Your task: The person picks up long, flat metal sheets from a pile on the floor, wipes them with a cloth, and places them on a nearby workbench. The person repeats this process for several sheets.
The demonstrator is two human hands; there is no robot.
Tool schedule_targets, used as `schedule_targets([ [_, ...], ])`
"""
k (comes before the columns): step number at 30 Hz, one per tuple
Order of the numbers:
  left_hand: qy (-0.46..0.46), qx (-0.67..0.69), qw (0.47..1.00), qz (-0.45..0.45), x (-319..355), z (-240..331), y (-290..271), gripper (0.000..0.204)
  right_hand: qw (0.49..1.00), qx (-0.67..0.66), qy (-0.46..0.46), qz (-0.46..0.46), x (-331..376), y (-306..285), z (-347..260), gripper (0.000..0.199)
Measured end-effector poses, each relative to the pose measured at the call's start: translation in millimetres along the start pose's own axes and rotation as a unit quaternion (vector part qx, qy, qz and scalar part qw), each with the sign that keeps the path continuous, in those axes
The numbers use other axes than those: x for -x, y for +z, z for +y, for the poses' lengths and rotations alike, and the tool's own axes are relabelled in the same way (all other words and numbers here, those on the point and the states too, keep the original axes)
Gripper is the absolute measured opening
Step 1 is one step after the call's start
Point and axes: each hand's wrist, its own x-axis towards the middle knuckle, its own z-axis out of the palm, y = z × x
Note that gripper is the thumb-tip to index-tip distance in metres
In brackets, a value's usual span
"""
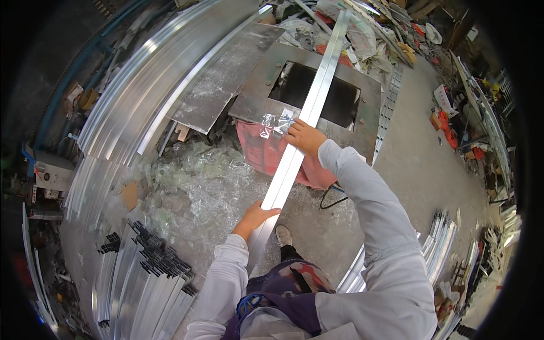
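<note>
A long silvery metal profile (294, 153) runs from beside my waist up and away, crossing over a metal-topped work table (249, 105). My left hand (256, 219) grips its near part, with the thumb laid across the top face. Farther along, my right hand (306, 137) is wrapped over the profile near the table's front edge. The far end of the profile reaches past the table toward a heap of scrap. Beneath it, a dark rectangular opening (340, 99) shows in the table top. Clear tape and a small piece of plastic lie beside my right hand.
Stacked long profiles (164, 68) lie at the far left, next to a grey metal plate (226, 79). Crumpled clear film (198, 170) covers the floor left of the table. Bundled profiles with black ends (147, 277) stand near left. Red cloth (255, 147) hangs below the table edge.
</note>
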Motion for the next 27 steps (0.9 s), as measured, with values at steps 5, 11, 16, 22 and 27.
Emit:
schedule_targets([
  [5,-0.032,-0.028,0.999,0.010,51,-52,-9,0.083,0.997,-0.005,-0.007,-0.083,-3,8,-73,0.023],
  [11,-0.124,0.065,0.990,-0.021,216,-284,3,0.092,0.988,-0.138,-0.050,-0.049,9,25,-315,0.025],
  [16,-0.242,0.128,0.960,-0.065,382,-337,-12,0.084,0.969,-0.237,-0.044,-0.061,10,-11,-496,0.021],
  [22,-0.326,0.147,0.932,-0.055,482,-390,-19,0.082,0.935,-0.337,-0.105,0.037,2,-26,-605,0.016],
  [27,-0.304,0.150,0.937,-0.082,386,-359,-14,0.081,0.950,-0.293,-0.104,0.013,-8,-16,-488,0.018],
])
